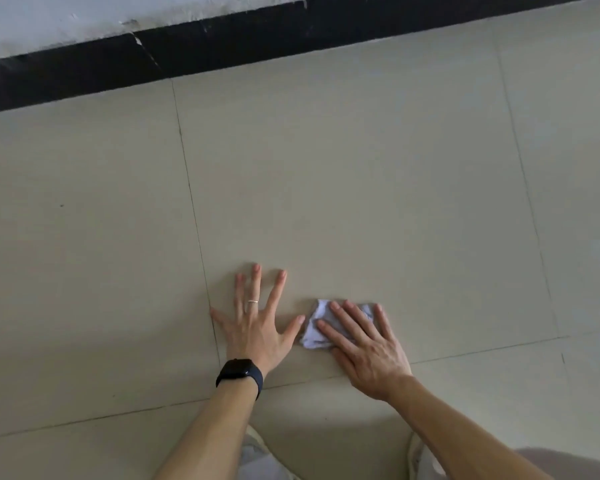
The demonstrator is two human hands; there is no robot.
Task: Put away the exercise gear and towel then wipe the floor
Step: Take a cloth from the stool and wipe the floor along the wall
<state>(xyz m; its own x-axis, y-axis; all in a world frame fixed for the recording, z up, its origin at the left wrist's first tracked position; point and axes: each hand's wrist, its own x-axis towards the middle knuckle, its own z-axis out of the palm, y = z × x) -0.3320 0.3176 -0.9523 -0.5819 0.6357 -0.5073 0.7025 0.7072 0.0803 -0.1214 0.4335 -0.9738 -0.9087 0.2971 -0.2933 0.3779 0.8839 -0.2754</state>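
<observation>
1. Pressing flat with straight fingers, the right hand (364, 348) pins a crumpled white cloth (314, 336) to the floor (361, 188).
2. The left hand (257, 323), fingers spread wide, rests flat on the tile just beside the cloth, seemingly bracing the person.
3. No exercise gear shows, so the wiping step seems in hand.
4. Next move likely calls for steady downward pressure while sweeping the cloth across the tiles toward the black skirting (222, 46).

This is an indoor room with a hard floor (84, 271), perhaps in a home, though nothing settles which kind of building. Large beige tiles (343, 168) with thin dark grout lines (187, 188) run up to a black skirting band (222, 46). Directly above the skirting band rises a white painted wall (66, 19), chipped and rough along the edge where the two meet.
</observation>
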